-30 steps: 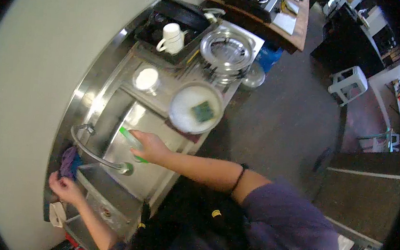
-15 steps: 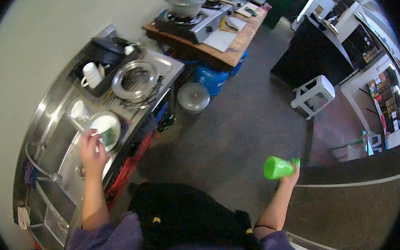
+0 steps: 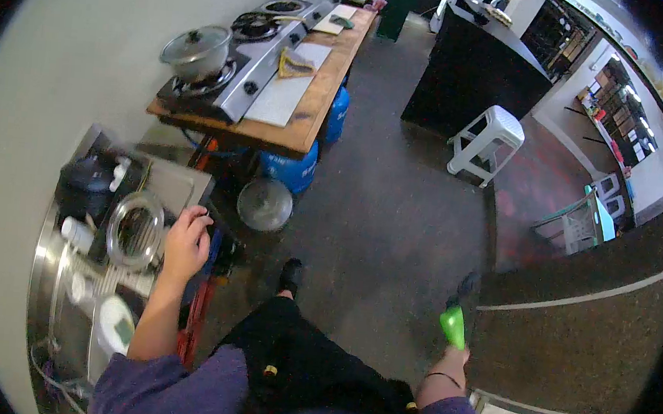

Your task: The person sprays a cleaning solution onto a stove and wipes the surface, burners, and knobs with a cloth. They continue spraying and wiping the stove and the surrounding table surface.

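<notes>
My left hand (image 3: pixel 187 244) is over the front edge of the steel sink counter, beside a round glass lid (image 3: pixel 156 232). Its fingers are loosely bent and slightly apart, and I see nothing in them. Below, partly behind my left forearm, a white bowl (image 3: pixel 110 322) holds a green sponge (image 3: pixel 124 329). Out to the right, my right hand (image 3: pixel 455 358) is closed around one end of a green plastic bottle (image 3: pixel 452 325), held above the dark floor.
Ahead on the left, a wooden table (image 3: pixel 310 131) bears a gas stove (image 3: pixel 249 84) with a lidded pot (image 3: pixel 203 58). Blue gas cylinders (image 3: pixel 291 170) and a large round lid (image 3: pixel 265 204) are below. A white stool (image 3: pixel 486 145) stands ahead right, near a black counter (image 3: pixel 466 77).
My left hand has left the bowl and sponge and moved forward past the glass lid. My right hand has lowered the green bottle. The view has shifted, and a foot now shows.
</notes>
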`<action>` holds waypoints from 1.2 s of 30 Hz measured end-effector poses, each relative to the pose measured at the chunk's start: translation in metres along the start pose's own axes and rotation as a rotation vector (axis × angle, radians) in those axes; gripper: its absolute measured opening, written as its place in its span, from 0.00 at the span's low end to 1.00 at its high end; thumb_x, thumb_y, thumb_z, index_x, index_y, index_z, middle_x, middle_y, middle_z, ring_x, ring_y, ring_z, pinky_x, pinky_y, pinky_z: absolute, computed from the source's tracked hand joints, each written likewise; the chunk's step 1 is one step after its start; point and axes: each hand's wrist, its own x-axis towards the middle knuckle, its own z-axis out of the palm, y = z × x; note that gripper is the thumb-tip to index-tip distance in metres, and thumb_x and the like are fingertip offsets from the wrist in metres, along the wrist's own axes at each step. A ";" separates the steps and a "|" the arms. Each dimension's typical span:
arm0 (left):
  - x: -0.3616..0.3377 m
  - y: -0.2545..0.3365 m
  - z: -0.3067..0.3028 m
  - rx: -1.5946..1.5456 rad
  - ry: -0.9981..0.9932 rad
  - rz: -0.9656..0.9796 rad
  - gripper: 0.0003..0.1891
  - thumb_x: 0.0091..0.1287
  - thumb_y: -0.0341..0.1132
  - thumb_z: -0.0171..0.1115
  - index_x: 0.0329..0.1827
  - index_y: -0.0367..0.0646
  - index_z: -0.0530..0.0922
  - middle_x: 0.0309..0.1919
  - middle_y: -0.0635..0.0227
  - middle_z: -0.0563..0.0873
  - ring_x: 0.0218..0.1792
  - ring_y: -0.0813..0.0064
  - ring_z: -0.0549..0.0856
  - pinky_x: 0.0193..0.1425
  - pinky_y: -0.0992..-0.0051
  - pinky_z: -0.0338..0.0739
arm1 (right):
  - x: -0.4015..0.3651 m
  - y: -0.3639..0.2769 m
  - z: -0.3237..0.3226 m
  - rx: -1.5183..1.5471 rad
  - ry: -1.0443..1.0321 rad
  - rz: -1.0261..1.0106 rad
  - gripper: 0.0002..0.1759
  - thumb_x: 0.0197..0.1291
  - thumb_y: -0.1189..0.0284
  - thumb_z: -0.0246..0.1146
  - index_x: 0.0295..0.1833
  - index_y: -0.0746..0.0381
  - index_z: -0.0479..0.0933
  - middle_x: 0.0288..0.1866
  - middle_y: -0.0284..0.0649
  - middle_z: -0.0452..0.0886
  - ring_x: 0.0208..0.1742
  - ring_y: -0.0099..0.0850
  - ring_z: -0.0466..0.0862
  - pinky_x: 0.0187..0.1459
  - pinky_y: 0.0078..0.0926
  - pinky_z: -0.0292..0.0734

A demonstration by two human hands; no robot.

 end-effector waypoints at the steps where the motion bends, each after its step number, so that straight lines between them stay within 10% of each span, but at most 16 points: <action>1: 0.018 -0.009 0.018 -0.039 -0.018 -0.027 0.11 0.53 0.22 0.57 0.39 0.40 0.77 0.47 0.57 0.78 0.44 0.53 0.81 0.45 0.65 0.77 | -0.009 0.002 0.008 -0.132 0.087 -0.031 0.10 0.54 0.73 0.56 0.43 0.63 0.75 0.36 0.43 0.80 0.36 0.40 0.81 0.40 0.42 0.79; 7: 0.154 -0.035 0.147 -0.190 -0.314 -0.151 0.38 0.52 0.29 0.64 0.69 0.49 0.59 0.66 0.50 0.62 0.59 0.45 0.72 0.59 0.62 0.73 | -0.078 0.070 0.104 -1.209 -0.021 -0.112 0.11 0.54 0.73 0.58 0.44 0.63 0.76 0.38 0.45 0.81 0.37 0.40 0.82 0.41 0.42 0.79; 9: 0.204 -0.031 0.194 -0.093 -0.723 -0.303 0.48 0.51 0.33 0.70 0.74 0.52 0.50 0.70 0.46 0.55 0.68 0.48 0.64 0.66 0.60 0.68 | -0.083 0.075 0.129 -1.313 -0.029 -0.101 0.12 0.54 0.72 0.58 0.44 0.63 0.76 0.39 0.45 0.81 0.38 0.40 0.82 0.41 0.41 0.79; 11: 0.246 -0.028 0.255 0.213 -0.970 -0.085 0.44 0.51 0.45 0.71 0.72 0.53 0.58 0.70 0.50 0.58 0.68 0.52 0.64 0.65 0.43 0.63 | -0.077 0.072 0.156 -1.365 -0.016 -0.096 0.12 0.54 0.72 0.59 0.45 0.62 0.76 0.39 0.46 0.81 0.39 0.41 0.82 0.41 0.41 0.79; 16: 0.370 0.031 0.363 0.180 -1.413 0.021 0.35 0.59 0.52 0.62 0.69 0.51 0.65 0.67 0.56 0.66 0.68 0.52 0.64 0.68 0.35 0.49 | -0.017 0.073 0.220 -1.464 0.045 -0.092 0.13 0.54 0.71 0.60 0.46 0.62 0.77 0.41 0.47 0.82 0.40 0.41 0.83 0.42 0.41 0.79; 26: 0.546 0.099 0.544 0.116 -1.342 0.059 0.31 0.61 0.51 0.60 0.66 0.49 0.67 0.63 0.56 0.71 0.64 0.55 0.70 0.68 0.42 0.56 | 0.227 0.027 0.434 -1.576 -0.358 -0.513 0.15 0.53 0.70 0.63 0.47 0.62 0.78 0.44 0.50 0.82 0.43 0.42 0.84 0.43 0.40 0.79; 31: 0.619 0.083 0.585 -0.027 -1.107 0.099 0.27 0.59 0.46 0.63 0.60 0.47 0.72 0.55 0.57 0.76 0.59 0.58 0.75 0.61 0.55 0.70 | 0.331 -0.019 0.752 -1.207 -0.691 -0.829 0.19 0.48 0.79 0.62 0.50 0.64 0.78 0.44 0.42 0.82 0.49 0.35 0.81 0.52 0.32 0.73; 36: 0.682 0.022 0.638 -0.211 -0.824 -0.051 0.39 0.55 0.44 0.68 0.69 0.43 0.62 0.64 0.54 0.70 0.64 0.55 0.70 0.65 0.63 0.69 | 0.232 -0.034 1.067 -0.759 -1.166 -0.601 0.27 0.48 0.77 0.70 0.58 0.62 0.74 0.53 0.37 0.79 0.53 0.28 0.78 0.55 0.26 0.72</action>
